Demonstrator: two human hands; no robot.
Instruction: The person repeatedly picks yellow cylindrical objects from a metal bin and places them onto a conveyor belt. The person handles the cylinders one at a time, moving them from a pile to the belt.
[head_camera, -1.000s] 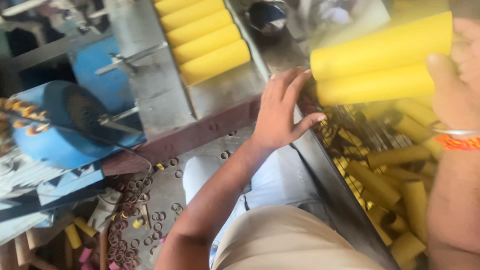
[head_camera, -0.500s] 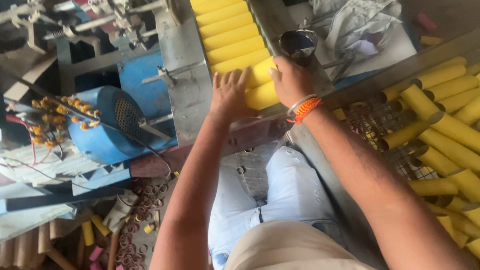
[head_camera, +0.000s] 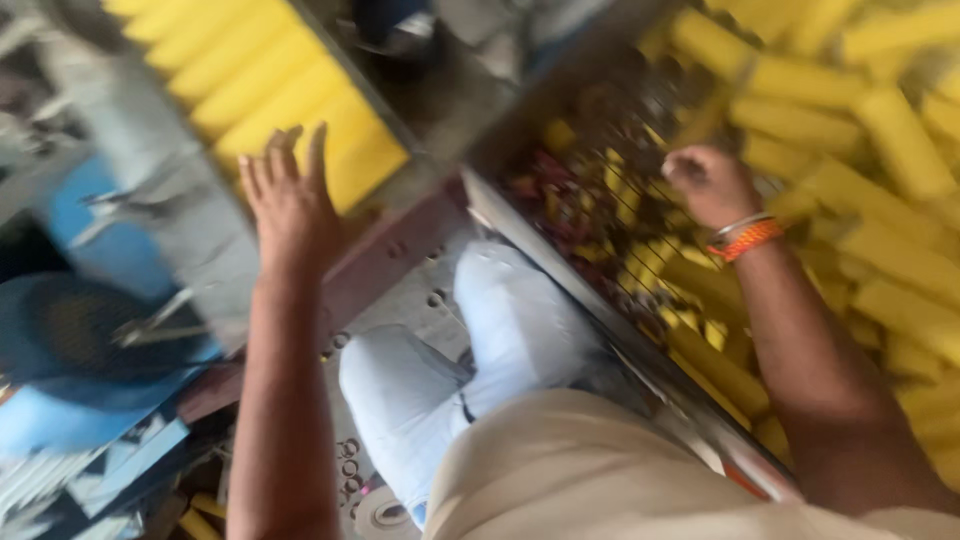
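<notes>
My left hand (head_camera: 292, 203) is spread flat, fingers apart, against the near end of a row of yellow tubes (head_camera: 262, 88) lying side by side on a grey metal tray. My right hand (head_camera: 708, 183), with an orange band at the wrist, reaches into a wire bin full of loose yellow tubes (head_camera: 880, 200); its fingers are curled, and blur hides whether they grip one. The whole frame is smeared by motion.
A blue motor housing (head_camera: 95, 340) sits at the left, below the tray. My knees in pale trousers (head_camera: 450, 350) fill the middle. The bin's metal rim (head_camera: 600, 330) runs diagonally beside my right leg. Small metal rings lie on the floor (head_camera: 350, 460).
My right hand left the row of tubes and swung right into the bin. My left hand stayed at the row's near end. The camera turned right.
</notes>
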